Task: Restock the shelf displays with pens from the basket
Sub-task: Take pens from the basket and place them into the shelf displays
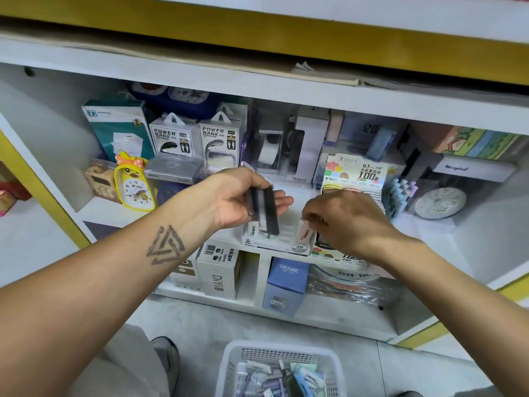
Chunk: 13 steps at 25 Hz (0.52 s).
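My left hand [243, 199] holds a small stack of flat clear-and-black packets [264, 209] over the white display box [274, 242] on the shelf. My right hand [343, 222] pinches a pale pink packet [305, 232] standing at the right end of that box, above a "2B" label. One white packet [253, 229] stands at the box's left end. The white mesh basket [232, 365] sits on the floor below, holding several pastel packets and pens [283, 376].
A colourful lead-refill display [355, 173] stands right behind my right hand. Power bank boxes [197, 138], a yellow duck clock [134, 187] and pastel pens [400, 193] crowd the shelf. Boxes [286, 282] fill the lower shelf. My knee and shoe [166, 359] are beside the basket.
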Each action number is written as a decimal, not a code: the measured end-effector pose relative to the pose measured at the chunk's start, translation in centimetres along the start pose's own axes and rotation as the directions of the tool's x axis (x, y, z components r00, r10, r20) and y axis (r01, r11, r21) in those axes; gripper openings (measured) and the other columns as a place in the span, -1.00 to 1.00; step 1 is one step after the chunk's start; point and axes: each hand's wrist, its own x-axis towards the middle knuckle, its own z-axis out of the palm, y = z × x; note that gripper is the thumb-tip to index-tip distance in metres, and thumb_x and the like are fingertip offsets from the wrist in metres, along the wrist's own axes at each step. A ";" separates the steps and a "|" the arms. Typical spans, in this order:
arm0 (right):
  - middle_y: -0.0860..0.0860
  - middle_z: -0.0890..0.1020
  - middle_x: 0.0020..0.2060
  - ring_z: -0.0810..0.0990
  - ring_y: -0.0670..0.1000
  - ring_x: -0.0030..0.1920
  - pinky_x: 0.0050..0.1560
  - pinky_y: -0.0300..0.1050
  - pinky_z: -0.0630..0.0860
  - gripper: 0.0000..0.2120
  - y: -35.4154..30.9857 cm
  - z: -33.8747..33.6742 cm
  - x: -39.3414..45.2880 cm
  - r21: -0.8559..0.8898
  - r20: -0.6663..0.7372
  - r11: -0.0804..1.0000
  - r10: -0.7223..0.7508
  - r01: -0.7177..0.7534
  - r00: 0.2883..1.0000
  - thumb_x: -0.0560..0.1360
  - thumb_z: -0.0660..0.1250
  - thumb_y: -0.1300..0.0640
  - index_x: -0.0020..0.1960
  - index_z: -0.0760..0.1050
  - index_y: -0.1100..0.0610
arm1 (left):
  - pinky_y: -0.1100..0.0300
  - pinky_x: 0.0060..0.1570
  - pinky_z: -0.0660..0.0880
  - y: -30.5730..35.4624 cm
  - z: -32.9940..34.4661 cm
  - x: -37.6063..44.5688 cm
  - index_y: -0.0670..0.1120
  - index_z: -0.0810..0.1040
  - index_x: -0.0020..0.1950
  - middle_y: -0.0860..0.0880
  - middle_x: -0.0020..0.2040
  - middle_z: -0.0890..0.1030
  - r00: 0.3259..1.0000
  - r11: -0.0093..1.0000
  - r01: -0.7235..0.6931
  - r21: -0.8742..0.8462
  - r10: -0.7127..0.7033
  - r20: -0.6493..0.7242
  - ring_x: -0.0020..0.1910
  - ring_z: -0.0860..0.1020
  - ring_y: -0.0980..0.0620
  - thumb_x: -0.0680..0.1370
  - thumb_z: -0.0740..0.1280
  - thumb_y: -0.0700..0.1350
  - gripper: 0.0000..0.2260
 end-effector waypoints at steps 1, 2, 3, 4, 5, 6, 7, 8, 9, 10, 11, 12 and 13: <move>-0.13 0.64 -0.01 0.57 0.03 0.01 -0.04 -0.07 0.50 -0.89 -0.2 0.0 0.0 -0.004 0.010 1.000 0.004 -0.004 1.000 0.58 0.30 0.03 0.07 0.57 -0.11 | -0.15 -0.30 0.64 0.0 0.1 0.0 -0.41 0.41 0.26 -0.35 -0.05 0.67 1.000 1.000 0.002 0.001 -0.002 0.007 -0.23 0.70 -0.27 0.63 0.14 -0.35 -0.76; -0.13 0.64 -0.01 0.58 0.03 0.00 -0.04 -0.06 0.51 -0.89 -0.3 0.0 0.0 0.002 0.023 1.000 0.010 -0.010 1.000 0.58 0.30 0.03 0.07 0.57 -0.11 | -0.15 -0.28 0.65 -0.1 0.1 0.0 -0.41 0.41 0.26 -0.36 -0.02 0.66 1.000 1.000 0.002 0.003 -0.002 0.014 -0.21 0.70 -0.27 0.63 0.13 -0.35 -0.77; -0.13 0.64 -0.03 0.58 0.04 -0.01 -0.04 -0.06 0.51 -0.90 -0.4 0.0 0.0 0.009 0.034 1.000 0.015 -0.015 0.999 0.58 0.31 0.02 0.06 0.57 -0.11 | -0.15 -0.25 0.65 -0.1 0.2 0.0 -0.40 0.41 0.25 -0.36 0.00 0.66 1.000 1.000 0.002 0.005 -0.002 0.019 -0.17 0.70 -0.26 0.64 0.13 -0.35 -0.77; -0.13 0.63 -0.05 0.58 0.04 -0.03 -0.06 -0.06 0.51 -0.91 -0.5 0.0 0.0 0.017 0.041 1.000 0.015 -0.016 0.999 0.57 0.31 0.02 0.05 0.56 -0.11 | -0.16 -0.22 0.65 -0.1 0.3 0.0 -0.40 0.40 0.25 -0.36 0.02 0.66 1.000 1.000 0.001 0.008 -0.001 0.026 -0.13 0.70 -0.26 0.64 0.13 -0.35 -0.78; -0.13 0.62 -0.07 0.58 0.04 -0.04 -0.08 -0.05 0.51 -0.92 -0.7 0.1 -0.1 0.013 0.046 1.000 0.011 -0.012 0.999 0.57 0.32 0.03 0.04 0.55 -0.11 | -0.16 -0.18 0.65 -0.2 0.3 -0.1 -0.41 0.40 0.25 -0.36 0.03 0.66 0.999 1.000 0.000 0.010 0.000 0.035 -0.08 0.70 -0.25 0.65 0.13 -0.34 -0.78; -0.12 0.61 -0.10 0.59 0.05 -0.06 -0.10 -0.05 0.51 -0.93 -0.9 0.3 -0.2 -0.011 0.051 1.000 0.001 -0.001 0.999 0.57 0.32 0.04 0.03 0.54 -0.10 | -0.15 -0.13 0.64 -0.3 0.3 -0.1 -0.41 0.40 0.25 -0.35 0.05 0.66 0.999 1.000 -0.002 0.012 0.002 0.046 -0.03 0.69 -0.24 0.65 0.13 -0.34 -0.78; -0.11 0.60 -0.11 0.59 0.05 -0.06 -0.12 -0.04 0.51 -0.94 -1.0 0.5 -0.2 -0.052 0.059 0.999 -0.009 0.012 0.998 0.57 0.32 0.07 0.01 0.53 -0.08 | -0.14 -0.09 0.64 -0.3 0.3 -0.1 -0.40 0.41 0.25 -0.34 0.07 0.66 0.998 1.000 -0.002 0.016 0.001 0.056 0.01 0.68 -0.22 0.65 0.14 -0.34 -0.78; -0.10 0.60 -0.12 0.58 0.06 -0.05 -0.12 -0.03 0.52 -0.93 -1.0 0.8 -0.1 -0.090 0.073 0.996 -0.015 0.022 0.997 0.57 0.31 0.10 -0.01 0.54 -0.06 | -0.13 -0.04 0.63 -0.4 0.3 -0.1 -0.39 0.43 0.24 -0.32 0.08 0.66 0.998 1.000 -0.001 0.020 0.000 0.069 0.04 0.67 -0.21 0.65 0.15 -0.33 -0.79; -0.10 0.60 -0.09 0.58 0.05 -0.01 -0.11 -0.03 0.53 -0.90 -1.0 1.0 -0.1 -0.121 0.093 0.992 -0.018 0.029 0.996 0.57 0.29 0.12 -0.02 0.57 -0.04 | -0.12 0.01 0.61 -0.4 0.2 -0.1 -0.37 0.46 0.23 -0.30 0.10 0.66 0.997 1.000 -0.003 0.026 0.000 0.081 0.07 0.66 -0.21 0.65 0.16 -0.33 -0.80; -0.11 0.61 -0.05 0.56 0.05 0.04 -0.09 -0.05 0.53 -0.85 -1.0 1.2 0.0 -0.140 0.105 0.990 -0.018 0.033 0.994 0.57 0.27 0.13 0.01 0.60 -0.05 | -0.13 0.07 0.58 -0.4 0.2 -0.1 -0.35 0.48 0.21 -0.28 0.11 0.66 0.995 0.999 -0.008 0.033 0.005 0.095 0.10 0.65 -0.20 0.64 0.18 -0.32 -0.81; -0.13 0.62 -0.01 0.55 0.04 0.09 -0.08 -0.06 0.51 -0.81 -0.9 1.3 0.0 -0.130 0.097 0.991 -0.018 0.031 0.995 0.57 0.26 0.14 0.05 0.61 -0.06 | -0.13 0.11 0.57 -0.4 0.2 -0.1 -0.33 0.50 0.20 -0.27 0.11 0.66 0.994 0.999 -0.018 0.037 0.015 0.104 0.11 0.65 -0.20 0.64 0.20 -0.32 -0.82; -0.15 0.63 0.04 0.55 0.03 0.12 -0.05 -0.07 0.51 -0.77 -0.8 1.2 0.0 -0.068 0.059 0.998 -0.004 0.008 0.998 0.58 0.24 0.15 0.10 0.62 -0.07 | -0.13 0.09 0.58 -0.4 0.2 -0.1 -0.31 0.51 0.19 -0.27 0.09 0.67 0.994 0.999 -0.030 0.035 0.025 0.109 0.09 0.67 -0.19 0.63 0.22 -0.32 -0.83; -0.14 0.65 0.07 0.57 0.01 0.11 -0.02 -0.06 0.52 -0.74 -0.8 1.0 0.1 0.056 -0.003 0.997 0.049 -0.048 0.999 0.59 0.23 0.16 0.14 0.62 -0.07 | -0.11 0.03 0.61 -0.4 0.2 -0.1 -0.31 0.52 0.18 -0.27 0.03 0.68 0.993 0.999 -0.040 0.033 0.036 0.112 0.01 0.69 -0.18 0.62 0.25 -0.32 -0.83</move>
